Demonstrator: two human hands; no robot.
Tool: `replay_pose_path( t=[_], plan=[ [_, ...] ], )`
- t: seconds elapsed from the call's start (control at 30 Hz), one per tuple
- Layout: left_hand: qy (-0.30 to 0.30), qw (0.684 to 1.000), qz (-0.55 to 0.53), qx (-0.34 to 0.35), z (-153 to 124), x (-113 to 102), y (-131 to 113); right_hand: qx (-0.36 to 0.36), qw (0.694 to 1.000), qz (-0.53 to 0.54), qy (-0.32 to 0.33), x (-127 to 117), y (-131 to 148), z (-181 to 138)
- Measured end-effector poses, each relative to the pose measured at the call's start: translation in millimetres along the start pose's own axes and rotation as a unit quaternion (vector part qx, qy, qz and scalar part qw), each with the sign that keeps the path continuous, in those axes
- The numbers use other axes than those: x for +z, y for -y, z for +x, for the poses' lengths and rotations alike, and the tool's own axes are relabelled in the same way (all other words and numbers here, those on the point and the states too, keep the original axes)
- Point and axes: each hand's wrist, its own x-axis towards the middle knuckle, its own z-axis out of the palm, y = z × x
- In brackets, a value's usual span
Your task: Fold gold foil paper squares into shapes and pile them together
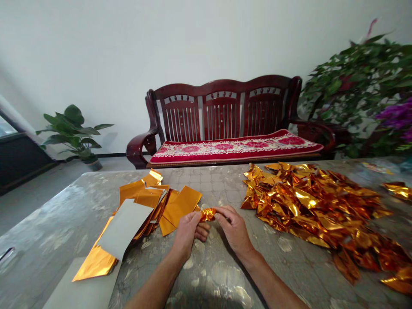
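A small crinkled piece of gold foil paper (207, 214) is held between my two hands above the table. My left hand (189, 229) pinches its left end, with thumb on top and the other fingers curled beneath. At its right end, my right hand (233, 227) grips it between thumb and fingers. Just left of my hands lie flat gold foil sheets (182, 208), fanned out in a loose stack. A grey-white sheet (125, 227) rests on top of that stack. To the right spreads a large heap of folded gold foil pieces (309, 206).
The table (206, 274) has a patterned, glossy grey cover. Another pale sheet (83, 287) lies at the front left. Clear plastic (375, 169) sits at the far right. Behind the table stand a dark red wooden bench (222, 111) and potted plants (75, 133).
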Motion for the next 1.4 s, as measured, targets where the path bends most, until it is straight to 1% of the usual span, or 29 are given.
replay_pose_path(
  t=[0.23, 0.37, 0.47, 0.5, 0.53, 0.6, 0.67, 0.7, 0.73, 0.8, 0.97, 1.03, 1.23, 1.4],
  plan=[
    [0.021, 0.999, 0.041, 0.001, -1.4, 1.2, 0.5, 0.004, 0.999, -0.012, -0.043, 1.0, 0.6, 1.0],
    [0.030, 0.997, 0.075, 0.007, 0.3, -0.4, 4.2, 0.001, 0.998, -0.028, -0.053, 0.8, 3.5, 0.0],
    [0.049, 0.988, 0.148, 0.017, 0.9, -3.3, 3.4, -0.009, 0.997, -0.056, -0.060, -0.1, 7.4, -1.2],
    [0.045, 0.979, 0.194, 0.038, 0.4, -4.3, 1.9, -0.014, 0.996, -0.068, -0.063, -0.5, 8.9, -1.7],
    [0.032, 0.966, 0.245, 0.072, -0.6, -5.0, 0.0, -0.021, 0.994, -0.081, -0.064, -1.0, 10.3, -2.2],
    [-0.019, 0.924, 0.339, 0.177, -3.3, -5.6, -4.0, -0.031, 0.992, -0.109, -0.059, -1.5, 12.8, -3.4],
    [-0.059, 0.879, 0.381, 0.282, -5.9, -4.9, -6.6, -0.040, 0.989, -0.138, -0.044, -1.4, 14.3, -5.0],
    [-0.065, 0.864, 0.385, 0.319, -6.8, -4.4, -7.0, -0.044, 0.986, -0.155, -0.034, -1.1, 14.7, -5.9],
    [-0.063, 0.853, 0.386, 0.345, -7.3, -4.0, -6.7, -0.050, 0.984, -0.172, -0.023, -0.7, 14.9, -6.9],
    [-0.057, 0.838, 0.391, 0.377, -7.4, -3.7, -5.2, -0.067, 0.976, -0.206, 0.000, -0.2, 15.2, -9.0],
    [-0.048, 0.807, 0.418, 0.415, -6.9, -6.4, -3.5, -0.110, 0.956, -0.268, 0.038, -0.8, 18.9, -13.1],
    [-0.040, 0.806, 0.415, 0.420, -7.6, -7.0, -4.4, -0.108, 0.957, -0.267, 0.047, -1.0, 21.3, -13.3],
    [-0.031, 0.829, 0.378, 0.411, -10.5, -3.9, -3.6, -0.058, 0.970, -0.233, 0.049, 0.7, 23.5, -9.4],
    [-0.007, 0.844, 0.348, 0.407, -11.1, -3.1, -1.1, -0.062, 0.975, -0.204, 0.057, -1.2, 21.0, -6.5]
  ],
)
